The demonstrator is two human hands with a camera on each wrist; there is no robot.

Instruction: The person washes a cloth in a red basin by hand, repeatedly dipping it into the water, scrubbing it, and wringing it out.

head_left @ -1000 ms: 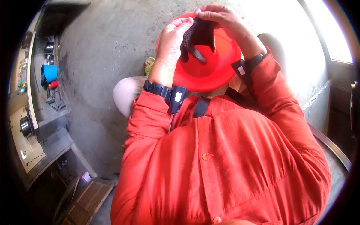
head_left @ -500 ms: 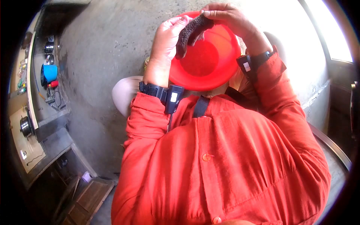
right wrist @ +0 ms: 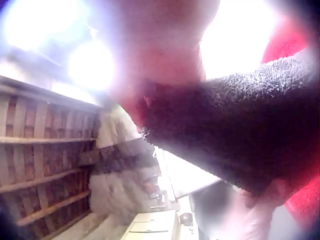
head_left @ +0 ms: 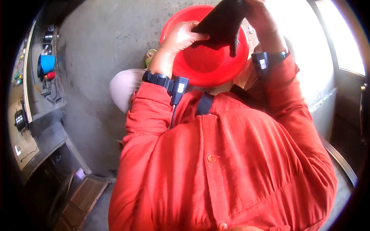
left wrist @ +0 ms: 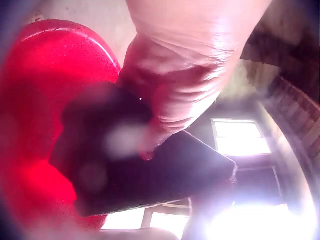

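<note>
A dark, fuzzy-surfaced cloth (head_left: 221, 25) is spread between my two hands over a round red plastic basin (head_left: 206, 77). My left hand (head_left: 180, 37) pinches its near left edge, with the thumb on top. My right hand (head_left: 263, 17) grips the far right part, near the top border of the head view. One end of the cloth hangs down beside the right hand. In the left wrist view, the left thumb (left wrist: 155, 137) presses on the cloth's smoother face. The right wrist view shows the cloth's looped pile (right wrist: 260, 82) stretching from the right hand (right wrist: 165, 50) towards the left.
A foot in a green slipper (head_left: 150, 55) is left of the basin on the grey concrete floor (head_left: 96, 100). Along the left side runs a counter with a pot (head_left: 20, 120). A blue bucket (head_left: 47, 63) stands by it. Bright light enters at the right.
The cloth went from hanging folded to bunched between the hands, and is now spread flatter. Both hands have shifted, the left lower and the right farther right and up.
</note>
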